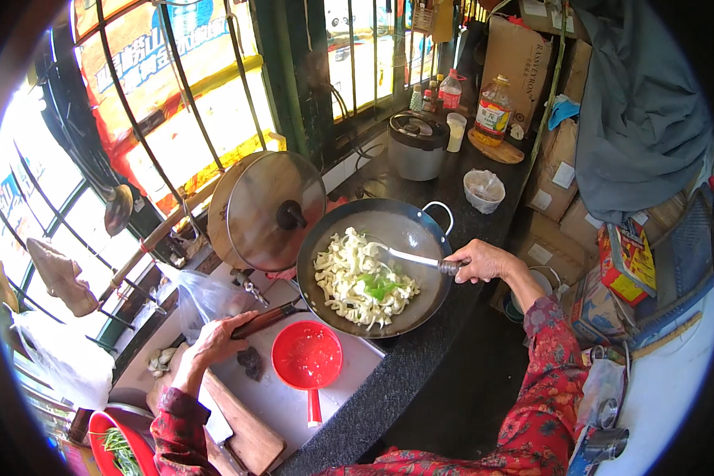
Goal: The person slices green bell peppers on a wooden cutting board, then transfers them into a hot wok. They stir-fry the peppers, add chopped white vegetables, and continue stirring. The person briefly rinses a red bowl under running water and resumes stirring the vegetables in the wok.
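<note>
A dark wok (pixel 377 213) sits over the counter in front of me, tilted handle toward my left side. My left hand (pixel 214 339) is closed around its wooden handle (pixel 268 318). In the wok lie pale chopped vegetable pieces (pixel 345 278) that look like cauliflower, with a bright green bit on top. My right hand (pixel 484 262) grips the dark handle of a metal spatula (pixel 411 256). The spatula's head is partly buried in the pieces. A red plastic strainer or scoop (pixel 305 353), with a few pale crumbs inside, rests below the wok on a light surface.
A glass lid (pixel 266 210) leans by the barred window behind the wok. Beyond stand a grey cooker (pixel 417 151), an oil bottle (pixel 492 115) and a white tub (pixel 484 190). Lower left are a cutting board (pixel 246 432), a knife (pixel 214 408) and a red basin (pixel 103 424) with greens.
</note>
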`<control>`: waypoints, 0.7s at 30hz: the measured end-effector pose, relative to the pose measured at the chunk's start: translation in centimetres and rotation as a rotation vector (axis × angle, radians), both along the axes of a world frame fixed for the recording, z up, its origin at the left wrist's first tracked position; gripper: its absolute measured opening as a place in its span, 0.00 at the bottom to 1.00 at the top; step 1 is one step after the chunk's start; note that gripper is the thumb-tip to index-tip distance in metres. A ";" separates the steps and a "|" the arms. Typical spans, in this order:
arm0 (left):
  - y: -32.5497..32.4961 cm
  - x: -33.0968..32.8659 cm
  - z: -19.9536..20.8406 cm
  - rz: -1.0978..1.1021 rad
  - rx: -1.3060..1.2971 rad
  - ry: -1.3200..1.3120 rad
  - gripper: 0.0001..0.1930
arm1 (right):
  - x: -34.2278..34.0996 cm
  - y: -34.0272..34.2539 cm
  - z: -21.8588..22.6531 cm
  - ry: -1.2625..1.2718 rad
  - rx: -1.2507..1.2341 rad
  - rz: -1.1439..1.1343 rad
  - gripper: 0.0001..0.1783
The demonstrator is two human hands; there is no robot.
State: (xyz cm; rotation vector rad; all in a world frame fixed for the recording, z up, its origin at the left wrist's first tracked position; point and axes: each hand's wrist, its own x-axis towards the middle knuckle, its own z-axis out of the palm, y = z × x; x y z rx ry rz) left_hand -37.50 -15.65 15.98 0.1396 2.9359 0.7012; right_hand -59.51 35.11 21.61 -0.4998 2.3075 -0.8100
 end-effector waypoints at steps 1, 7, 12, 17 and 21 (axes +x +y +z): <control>0.1 0.0 0.0 0.001 0.002 0.007 0.35 | 0.9 -0.3 0.2 0.164 0.029 0.102 0.26; 0.6 0.2 0.0 0.019 -0.004 0.045 0.34 | 10.1 -1.2 0.4 0.787 0.326 0.263 0.29; 0.8 0.7 0.3 -0.009 0.001 0.069 0.32 | 16.4 -2.0 1.6 0.968 0.518 0.316 0.31; 1.0 1.6 0.1 -0.021 -0.021 0.051 0.32 | 18.4 -3.1 7.9 0.971 0.519 0.239 0.25; 0.9 2.0 -0.7 -0.057 0.004 0.132 0.31 | 19.7 -5.0 11.3 0.800 0.413 0.235 0.24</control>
